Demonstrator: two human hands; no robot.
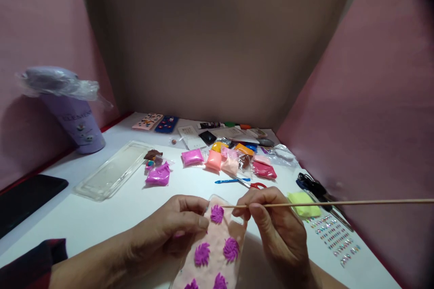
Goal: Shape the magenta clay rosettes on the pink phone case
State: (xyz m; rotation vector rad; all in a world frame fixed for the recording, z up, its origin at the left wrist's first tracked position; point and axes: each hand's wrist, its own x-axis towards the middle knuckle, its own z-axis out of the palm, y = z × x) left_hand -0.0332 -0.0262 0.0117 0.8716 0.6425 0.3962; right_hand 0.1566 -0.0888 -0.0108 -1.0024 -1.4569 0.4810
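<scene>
Pale-pink rectangular case (216, 240), clear-rimmed, at six o'clock

Left hand (167, 223): forearm from eight o'clock, thumb and fingers clamped on the case's edge.
Right hand (281, 230): at five o'clock, fingertips closed on a thin wooden stick (332, 202) pointing to nine o'clock, tip by the topmost purple flower (217, 214); contact, I cannot tell from here.

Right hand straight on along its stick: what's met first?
Likely the top purple flower on the pink case, reached by the stick before the right hand itself; exact contact and depth are unclear.
</scene>
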